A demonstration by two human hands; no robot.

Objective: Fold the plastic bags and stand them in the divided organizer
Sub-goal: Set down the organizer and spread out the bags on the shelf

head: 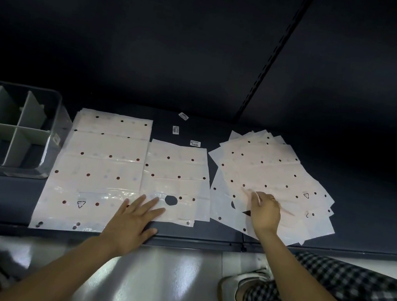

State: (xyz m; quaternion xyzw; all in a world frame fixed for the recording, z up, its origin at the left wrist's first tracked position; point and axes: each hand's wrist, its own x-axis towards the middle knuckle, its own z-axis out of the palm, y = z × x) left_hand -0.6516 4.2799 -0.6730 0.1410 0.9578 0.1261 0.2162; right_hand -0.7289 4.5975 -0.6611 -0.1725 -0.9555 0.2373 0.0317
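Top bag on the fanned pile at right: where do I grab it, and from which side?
Probably the near edge of the top bag, about where the right hand rests, coming from the front. It lies flat on the fanned pile, so there is little to pinch mid-sheet, while the offset edges below leave a free lip to peel up.

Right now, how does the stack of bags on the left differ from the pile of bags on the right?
The left stack lies squared up, edges aligned; the right pile is fanned out, its bags turned at different angles. The left hand rests flat on the left stack's near corner and the middle bag; the right hand pinches a bag on the right pile. Both are pale dotted plastic, lying flat and unfolded on the dark shelf.
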